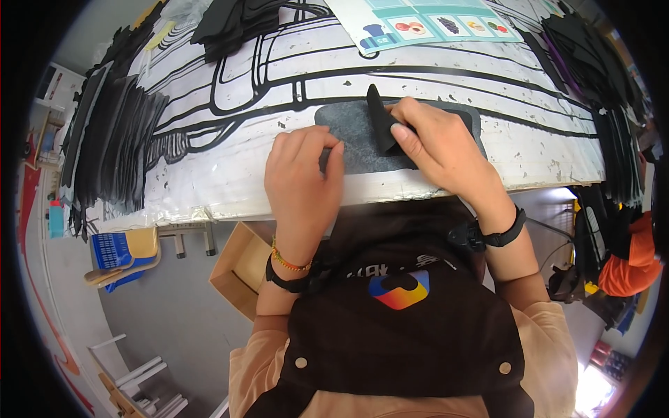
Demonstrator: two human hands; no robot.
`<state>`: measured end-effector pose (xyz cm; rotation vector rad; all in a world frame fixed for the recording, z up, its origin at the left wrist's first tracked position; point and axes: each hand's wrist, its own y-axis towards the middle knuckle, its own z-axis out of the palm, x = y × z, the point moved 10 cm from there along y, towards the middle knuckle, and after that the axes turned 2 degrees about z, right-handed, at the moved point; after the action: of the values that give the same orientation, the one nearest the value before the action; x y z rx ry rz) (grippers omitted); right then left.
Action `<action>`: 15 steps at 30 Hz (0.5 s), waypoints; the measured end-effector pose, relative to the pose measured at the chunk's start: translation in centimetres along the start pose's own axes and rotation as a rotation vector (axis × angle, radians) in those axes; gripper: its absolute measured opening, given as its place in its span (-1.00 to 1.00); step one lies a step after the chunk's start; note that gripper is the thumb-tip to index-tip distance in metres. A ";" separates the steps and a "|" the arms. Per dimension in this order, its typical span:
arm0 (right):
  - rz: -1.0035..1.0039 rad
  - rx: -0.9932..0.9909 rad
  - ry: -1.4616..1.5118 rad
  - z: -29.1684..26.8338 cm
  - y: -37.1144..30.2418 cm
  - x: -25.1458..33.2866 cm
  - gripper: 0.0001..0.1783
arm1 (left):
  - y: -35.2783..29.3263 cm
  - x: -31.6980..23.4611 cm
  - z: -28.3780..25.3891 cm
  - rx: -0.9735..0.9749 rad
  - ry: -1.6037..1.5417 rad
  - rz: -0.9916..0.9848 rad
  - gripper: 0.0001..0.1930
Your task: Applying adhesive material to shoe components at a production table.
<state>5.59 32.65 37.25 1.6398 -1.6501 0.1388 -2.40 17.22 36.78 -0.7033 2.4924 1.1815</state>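
Observation:
A dark grey slab with rounded corners lies flat near the table's front edge. My right hand is over its right half, thumb and fingers pinching a black piece of cloth that stands up, folded, above the slab. At the slab's left end is my left hand, back upward, fingers curled in and thumb close to the forefinger. Whatever is between those fingers, if anything, is hidden.
Stacks of black cloth pieces hang over the table's left end and right end. Another black pile and a printed sheet with fruit pictures lie at the back. Below stand a cardboard box and a blue-and-tan stool.

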 end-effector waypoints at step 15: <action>0.294 -0.128 0.317 -2.2 -0.6 -4.4 -0.56 | 0.0 0.2 0.2 0.009 0.012 0.000 -0.91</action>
<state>6.45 37.36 35.88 1.2036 -1.6061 0.4105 -2.52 17.32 36.54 -0.7106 2.5062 1.1679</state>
